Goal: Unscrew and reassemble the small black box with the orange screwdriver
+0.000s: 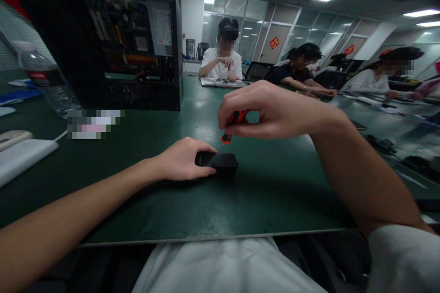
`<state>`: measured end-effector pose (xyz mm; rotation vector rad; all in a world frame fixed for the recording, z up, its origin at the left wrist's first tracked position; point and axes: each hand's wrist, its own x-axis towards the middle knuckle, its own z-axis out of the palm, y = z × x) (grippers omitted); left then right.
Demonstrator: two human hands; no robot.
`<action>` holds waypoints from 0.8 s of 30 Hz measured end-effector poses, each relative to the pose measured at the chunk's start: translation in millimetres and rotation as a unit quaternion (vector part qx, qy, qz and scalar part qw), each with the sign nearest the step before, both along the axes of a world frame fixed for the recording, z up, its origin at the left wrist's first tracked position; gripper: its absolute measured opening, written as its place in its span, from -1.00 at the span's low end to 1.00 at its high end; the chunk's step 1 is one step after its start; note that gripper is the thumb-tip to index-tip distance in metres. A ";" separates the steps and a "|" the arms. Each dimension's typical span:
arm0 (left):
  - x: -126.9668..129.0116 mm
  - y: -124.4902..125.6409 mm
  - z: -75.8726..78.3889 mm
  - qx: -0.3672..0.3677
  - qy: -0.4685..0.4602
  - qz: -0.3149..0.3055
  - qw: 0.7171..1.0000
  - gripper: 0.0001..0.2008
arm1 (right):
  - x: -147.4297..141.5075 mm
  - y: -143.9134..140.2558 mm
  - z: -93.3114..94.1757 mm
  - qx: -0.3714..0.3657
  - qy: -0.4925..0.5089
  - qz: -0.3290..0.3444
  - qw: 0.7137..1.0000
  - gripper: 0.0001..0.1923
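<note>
Screwdriver — red-handled, clamped in right hand — tips onto small black box, frame centre; left hand grips it; no writing legible.

Dark green table mat carries: small black box at centre; open PC case at 11 o'clock; plastic bottle and white device approx. 9–10 o'clock; papers at 12.

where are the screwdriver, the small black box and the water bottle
screwdriver (236, 119), head view, on the red and black handle below the right hand's fingers
small black box (223, 161), head view, on its top face
water bottle (51, 87), head view, on its clear body below the label
</note>
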<state>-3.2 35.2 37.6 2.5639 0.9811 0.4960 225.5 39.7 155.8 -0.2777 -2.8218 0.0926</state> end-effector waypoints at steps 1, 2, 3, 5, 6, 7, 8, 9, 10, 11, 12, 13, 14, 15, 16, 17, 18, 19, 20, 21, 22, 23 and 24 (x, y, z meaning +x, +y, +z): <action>0.1 0.0 -0.1 0.002 0.003 0.001 1.000 -0.61 | -0.3 0.0 -0.6 -0.005 0.002 0.004 1.000 -0.87; 0.0 0.0 0.0 0.003 0.006 0.003 1.000 -0.61 | -0.5 -0.5 -1.0 -0.009 0.006 0.007 1.000 -0.85; -0.1 0.0 0.4 0.002 0.007 0.004 1.000 -0.61 | -0.7 -1.4 -1.0 -0.012 0.010 0.010 1.000 -0.83; -0.9 -0.2 2.3 -0.004 0.011 0.006 1.000 -0.61 | -0.1 -4.4 -0.1 -0.008 0.011 0.011 1.000 -0.78; -1.6 -0.5 3.7 -0.006 0.012 0.005 1.000 -0.61 | 1.0 -6.3 0.7 -0.002 0.006 0.007 1.000 -0.76; -2.4 -0.8 5.3 -0.008 0.015 0.000 1.000 -0.61 | 2.9 -8.2 1.4 0.007 -0.002 -0.002 1.000 -0.76; -3.3 -1.2 6.9 -0.009 0.020 -0.007 1.000 -0.61 | 5.9 -9.9 1.6 0.017 -0.015 -0.017 1.000 -0.77; -4.1 -1.6 8.4 -0.008 0.024 -0.015 1.000 -0.61 | 10.2 -11.2 0.8 0.026 -0.030 -0.038 0.998 -0.78; -4.5 -2.0 9.3 -0.006 0.028 -0.023 0.999 -0.60 | 15.9 -11.8 -1.3 0.034 -0.049 -0.062 0.996 -0.79; -4.4 -2.4 9.6 -0.004 0.030 -0.032 0.999 -0.59 | 23.2 -11.7 -5.2 0.040 -0.070 -0.087 0.993 -0.79; -3.7 -2.7 9.2 -0.001 0.028 -0.039 0.999 -0.57 | 32.0 -10.9 -11.2 0.045 -0.089 -0.109 0.989 -0.78; -2.3 -2.9 7.9 0.004 0.023 -0.042 0.999 -0.54 | 42.1 -9.3 -19.2 0.049 -0.103 -0.124 0.986 -0.76; -0.1 -3.0 5.8 0.009 0.013 -0.042 0.999 -0.51 | 53.3 -6.9 -29.2 0.055 -0.107 -0.134 0.984 -0.74; 2.6 -2.9 3.3 0.014 0.003 -0.041 0.999 -0.49 | 65.2 -4.1 -40.7 0.066 -0.099 -0.141 0.983 -0.73; 5.6 -2.6 0.4 0.016 -0.008 -0.039 0.999 -0.48 | 77.2 -0.8 -53.1 0.082 -0.079 -0.147 0.982 -0.72; 8.6 -2.3 -2.6 0.016 -0.017 -0.037 0.999 -0.50 | 88.9 2.8 -65.6 0.106 -0.049 -0.154 0.981 -0.72; 11.5 -1.9 -5.3 0.014 -0.025 -0.037 0.999 -0.52 | 99.7 6.4 -77.4 0.135 -0.017 -0.161 0.978 -0.72; 13.9 -1.5 -7.7 0.011 -0.031 -0.039 0.999 -0.54 | 109.0 9.9 -87.8 0.164 0.010 -0.164 0.973 -0.73; 15.7 -1.2 -9.7 0.010 -0.038 -0.040 0.998 -0.56 | 116.5 13.0 -96.2 0.191 0.029 -0.162 0.968 -0.75; 16.9 -0.8 -11.2 0.009 -0.043 -0.041 0.998 -0.58 | 121.7 15.6 -102.6 0.213 0.041 -0.156 0.964 -0.76; 17.7 -0.6 -12.3 0.008 -0.048 -0.040 0.998 -0.58 | 124.8 17.5 -106.9 0.230 0.046 -0.146 0.961 -0.78; 18.0 -0.4 -13.0 0.007 -0.051 -0.037 0.998 -0.58 | 126.0 18.6 -109.5 0.243 0.049 -0.132 0.960 -0.79; 18.1 -0.2 -13.5 0.004 -0.052 -0.032 0.998 -0.58 | 125.6 19.1 -110.7 0.251 0.051 -0.118 0.959 -0.81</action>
